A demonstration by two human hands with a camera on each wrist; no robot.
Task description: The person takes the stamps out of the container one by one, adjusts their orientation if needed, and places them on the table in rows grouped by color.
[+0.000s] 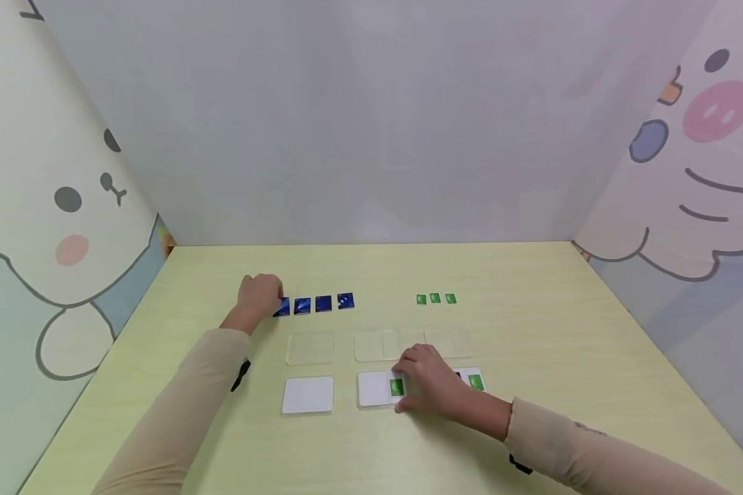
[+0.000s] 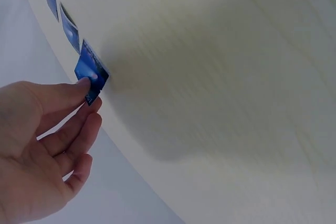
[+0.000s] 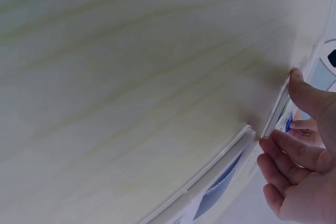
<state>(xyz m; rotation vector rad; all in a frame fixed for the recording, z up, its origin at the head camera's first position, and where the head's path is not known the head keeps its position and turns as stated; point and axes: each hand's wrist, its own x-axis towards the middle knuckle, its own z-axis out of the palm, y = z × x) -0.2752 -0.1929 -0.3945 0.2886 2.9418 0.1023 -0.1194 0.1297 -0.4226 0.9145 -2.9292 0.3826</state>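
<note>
My left hand (image 1: 260, 294) is at the back left, at the end of a row of blue stamps (image 1: 323, 304). In the left wrist view its thumb and fingers pinch one blue stamp (image 2: 90, 69), which is tilted. My right hand (image 1: 432, 381) grips the right end of the middle white card (image 1: 373, 390), thumb on the near edge and fingers on the far one. A green stamp (image 1: 397, 387) lies on that card's right end. Partly behind the right hand lies another white card (image 1: 466, 372) with a green stamp (image 1: 475, 382) and a dark patch.
Three small green stamps (image 1: 435, 298) lie at the back right. Clear plastic rectangles (image 1: 310, 348) form a row between stamps and cards. A plain white card (image 1: 307, 396) lies front left. A pale wall (image 1: 371, 137) rises behind the table (image 1: 532, 309).
</note>
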